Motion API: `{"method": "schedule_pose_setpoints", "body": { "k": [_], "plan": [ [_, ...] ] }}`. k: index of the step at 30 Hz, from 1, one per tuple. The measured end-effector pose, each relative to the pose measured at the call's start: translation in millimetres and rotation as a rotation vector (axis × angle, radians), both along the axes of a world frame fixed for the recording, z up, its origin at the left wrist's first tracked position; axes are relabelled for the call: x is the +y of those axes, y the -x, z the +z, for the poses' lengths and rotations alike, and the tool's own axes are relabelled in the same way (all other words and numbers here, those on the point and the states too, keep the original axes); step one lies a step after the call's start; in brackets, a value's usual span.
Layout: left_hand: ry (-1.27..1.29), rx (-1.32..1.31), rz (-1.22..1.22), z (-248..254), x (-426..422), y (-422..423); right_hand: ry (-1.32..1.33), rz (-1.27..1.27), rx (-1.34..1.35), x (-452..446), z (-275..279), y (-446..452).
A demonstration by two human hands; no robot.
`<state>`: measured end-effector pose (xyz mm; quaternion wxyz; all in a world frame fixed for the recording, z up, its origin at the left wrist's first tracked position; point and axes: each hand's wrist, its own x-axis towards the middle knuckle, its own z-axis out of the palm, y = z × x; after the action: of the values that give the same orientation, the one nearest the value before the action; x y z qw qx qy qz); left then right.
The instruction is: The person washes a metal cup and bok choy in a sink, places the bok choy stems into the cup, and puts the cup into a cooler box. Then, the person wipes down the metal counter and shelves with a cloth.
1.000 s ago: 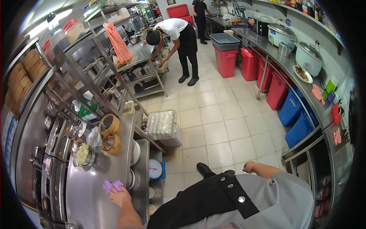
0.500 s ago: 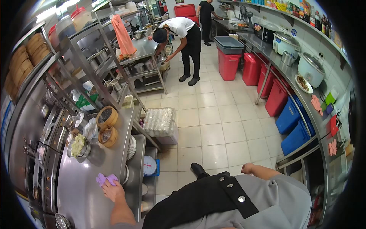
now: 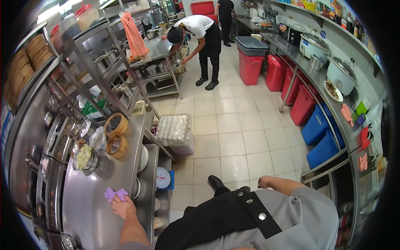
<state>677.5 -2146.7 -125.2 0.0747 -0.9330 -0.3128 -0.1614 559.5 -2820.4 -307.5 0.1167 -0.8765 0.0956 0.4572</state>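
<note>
My left hand (image 3: 123, 206) is closed on a crumpled purple cloth (image 3: 113, 194), pressed to the steel counter (image 3: 89, 208) near its right edge. Further up the counter, a metal bowl (image 3: 94, 163) of shredded pale green vegetable (image 3: 84, 157) stands beside two round bamboo steamers, one (image 3: 116, 146) nearer and one (image 3: 116, 124) behind it. My right hand (image 3: 265, 182) hangs in the air over the floor by my right side, its fingers curled in, with nothing visible in it.
Below the counter, shelves hold stacked plates (image 3: 143, 159) and a blue scale (image 3: 163, 178). Egg trays (image 3: 174, 128) top a box on the floor. A co-worker (image 3: 204, 37) bends at a far steel table; another person (image 3: 225, 18) stands behind. Red bins (image 3: 251, 66) and blue bins (image 3: 315, 127) line the right.
My left hand and the purple cloth have shifted very slightly left and up. My right hand has moved a little left. The view has tilted slightly.
</note>
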Motion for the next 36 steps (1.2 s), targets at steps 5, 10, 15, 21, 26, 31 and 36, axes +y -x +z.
{"method": "schedule_pose_setpoints", "body": {
  "k": [5,10,15,21,26,31,36],
  "plan": [
    [0.01,-0.032,-0.02,0,0,4,-0.004,-0.015,-0.02,8,5,-23],
    [-0.011,-0.06,-0.036,-8,7,1,-0.075,0.051,-0.037,13,-17,-26],
    [-0.017,-0.057,-0.029,-8,6,1,-0.111,-0.006,-0.02,23,-18,-23],
    [0.011,-0.025,-0.006,-2,4,0,-0.087,0.005,-0.001,20,-19,-24],
    [0.006,-0.036,-0.015,-3,4,0,-0.029,-0.013,0.039,13,-21,-21],
    [-0.031,-0.018,-0.003,1,1,0,-0.04,-0.012,0.018,7,-23,-15],
    [-0.036,-0.019,-0.009,0,1,0,-0.05,-0.109,0.047,11,-6,-15]
  ]
}}
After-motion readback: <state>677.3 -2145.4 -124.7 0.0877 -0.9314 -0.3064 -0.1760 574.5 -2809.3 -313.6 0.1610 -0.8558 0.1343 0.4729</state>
